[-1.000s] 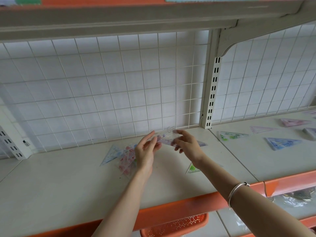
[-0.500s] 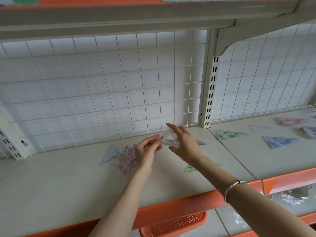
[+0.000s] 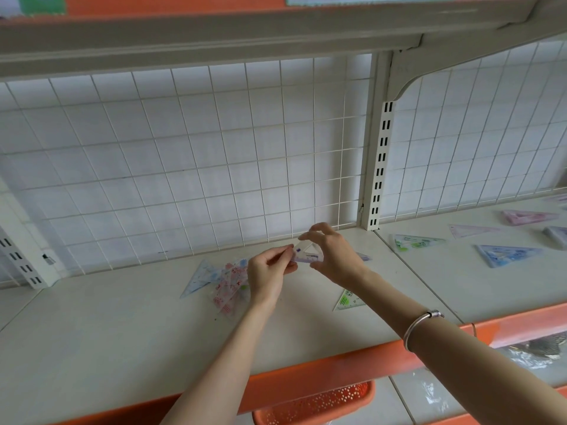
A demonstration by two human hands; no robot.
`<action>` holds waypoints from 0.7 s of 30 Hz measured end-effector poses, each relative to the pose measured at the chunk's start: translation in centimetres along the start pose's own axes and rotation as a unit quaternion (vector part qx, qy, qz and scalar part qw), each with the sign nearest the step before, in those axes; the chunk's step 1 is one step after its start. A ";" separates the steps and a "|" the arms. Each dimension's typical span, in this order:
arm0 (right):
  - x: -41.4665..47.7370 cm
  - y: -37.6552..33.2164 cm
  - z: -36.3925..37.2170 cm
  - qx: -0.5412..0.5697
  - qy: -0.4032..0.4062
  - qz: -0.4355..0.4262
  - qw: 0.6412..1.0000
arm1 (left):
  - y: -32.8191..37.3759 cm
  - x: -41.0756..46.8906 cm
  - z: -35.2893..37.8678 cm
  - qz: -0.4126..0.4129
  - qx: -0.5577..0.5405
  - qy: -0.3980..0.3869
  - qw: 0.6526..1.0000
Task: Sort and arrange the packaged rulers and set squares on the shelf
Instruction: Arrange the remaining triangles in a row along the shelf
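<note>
Fingers (image 3: 283,252) of the left hand (image 3: 268,273) curl and pinch one end of a small packaged set square (image 3: 307,257). The right hand (image 3: 336,260) grips its other end between thumb and bent forefinger, just above the shelf (image 3: 122,320). A pile of packaged set squares (image 3: 228,280) lies on the shelf beside the left hand

White wire grid (image 3: 214,167), slotted upright (image 3: 380,167), orange perforated basket (image 3: 322,403) below, silver bangle (image 3: 412,326)

Glossy clear plastic packets (image 3: 306,257), matt cream shelf (image 3: 122,332), white wire grid (image 3: 214,164).
</note>
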State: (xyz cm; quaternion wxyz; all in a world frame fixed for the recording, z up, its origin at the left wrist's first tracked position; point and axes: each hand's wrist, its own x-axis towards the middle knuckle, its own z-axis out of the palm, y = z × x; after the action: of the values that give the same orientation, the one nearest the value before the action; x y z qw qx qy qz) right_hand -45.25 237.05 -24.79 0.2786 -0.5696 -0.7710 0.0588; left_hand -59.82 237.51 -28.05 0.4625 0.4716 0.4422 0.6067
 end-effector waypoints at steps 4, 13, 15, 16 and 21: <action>1.3 1.1 -1.4 -0.011 -0.012 0.007 1.000 | 0.5 1.1 0.0 0.086 0.216 -0.001 0.973; 3.9 3.7 -4.6 -0.093 -0.165 0.054 0.980 | 2.3 4.5 -1.6 0.142 0.559 -0.120 0.808; 4.0 4.0 -4.7 -0.101 -0.194 0.058 0.974 | 2.5 5.0 -1.7 0.149 0.591 -0.135 0.781; 4.1 4.2 -4.7 -0.098 -0.204 0.060 0.972 | 2.6 5.3 -1.7 0.155 0.604 -0.141 0.769; 4.4 4.7 -4.8 -0.094 -0.252 0.069 0.961 | 2.8 6.1 -1.5 0.171 0.636 -0.160 0.735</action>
State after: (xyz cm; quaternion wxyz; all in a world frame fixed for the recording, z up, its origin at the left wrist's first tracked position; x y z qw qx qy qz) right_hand -39.76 241.64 -21.10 0.0159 -0.6113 -0.7774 0.1471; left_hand -62.51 242.78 -24.59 0.0067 0.8139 0.5561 0.1679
